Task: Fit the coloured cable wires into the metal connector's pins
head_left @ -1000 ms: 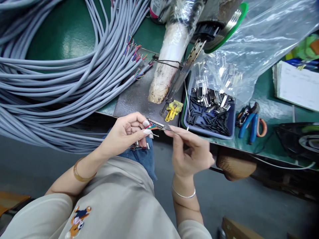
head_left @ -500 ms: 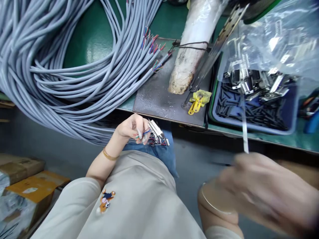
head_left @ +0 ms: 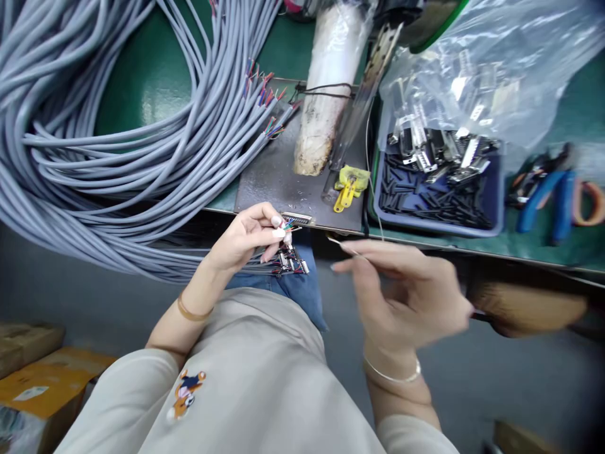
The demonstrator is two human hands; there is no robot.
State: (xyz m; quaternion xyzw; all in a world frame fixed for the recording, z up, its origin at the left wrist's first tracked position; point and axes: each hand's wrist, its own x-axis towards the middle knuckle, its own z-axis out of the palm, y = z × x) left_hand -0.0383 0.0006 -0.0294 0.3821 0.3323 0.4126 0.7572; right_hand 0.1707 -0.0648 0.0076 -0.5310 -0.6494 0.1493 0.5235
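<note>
Over the lap, my left hand (head_left: 250,236) is closed with thumb and fingers pinched on a cable end with coloured wires (head_left: 289,227). A metal multi-pin connector (head_left: 297,219) sits at its fingertips; whether it is gripped too, I cannot tell. Just below hang several connectors with wires joined (head_left: 292,260), at the ends of grey cables over the lap. My right hand (head_left: 401,290), partly blurred, is closed on a thin silvery solder wire (head_left: 334,241). Its tip sticks out toward the left hand, and the strand runs back up to the bench.
Grey cables (head_left: 155,145) cover the bench's left. A dark board (head_left: 278,189) bears a wrapped white cylinder (head_left: 321,107), a clear tube and a yellow clip (head_left: 348,192). A blue tray (head_left: 496,189) holds connectors and black sleeves. Blue-handled pliers (head_left: 543,195) lie right.
My right hand has come left and inward with the solder wire. My left hand has turned the connector flatter and raised it to the board's edge. The view has shifted right.
</note>
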